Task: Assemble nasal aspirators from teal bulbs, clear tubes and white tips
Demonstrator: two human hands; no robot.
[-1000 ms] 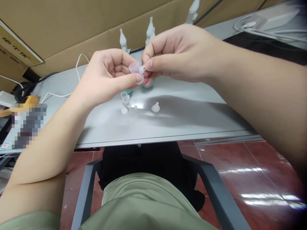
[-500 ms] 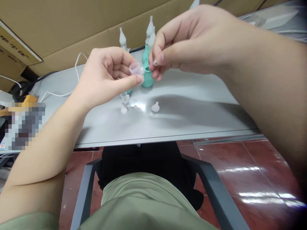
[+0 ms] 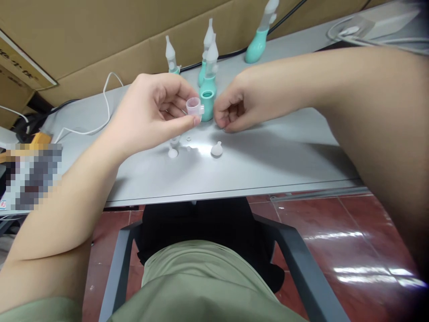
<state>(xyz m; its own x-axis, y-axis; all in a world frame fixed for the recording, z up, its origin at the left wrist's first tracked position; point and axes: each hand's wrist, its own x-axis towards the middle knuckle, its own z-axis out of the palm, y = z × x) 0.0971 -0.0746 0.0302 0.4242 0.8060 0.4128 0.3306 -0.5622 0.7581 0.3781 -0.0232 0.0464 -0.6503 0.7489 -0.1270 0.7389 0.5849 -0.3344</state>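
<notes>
My left hand (image 3: 161, 112) pinches a clear plastic cup-shaped connector (image 3: 193, 105) with a short side spout, its open end upward. Right behind it stands a teal squeeze bulb (image 3: 207, 109) with an open round mouth. My right hand (image 3: 233, 114) is low over the table beside the bulb, thumb and fingers closed on a small white piece (image 3: 224, 129), mostly hidden by the fingertips. In front of the hands lie a white soft tip (image 3: 216, 149), a white round piece (image 3: 173, 153), a small ring (image 3: 188, 139) and another clear connector (image 3: 174, 141), partly covered by my left hand.
Nasal aspirators with teal bulbs and pale tips stand behind, one at the back right (image 3: 258, 42) and others near the middle (image 3: 210, 60). A white cable (image 3: 107, 100) runs over the grey table (image 3: 150, 179) at left. A cardboard wall (image 3: 117, 40) closes the back.
My right hand has come down from above the teal bulb to the table on its right, uncovering the bulb's mouth and the aspirators behind. My left hand has shifted slightly right with the connector.
</notes>
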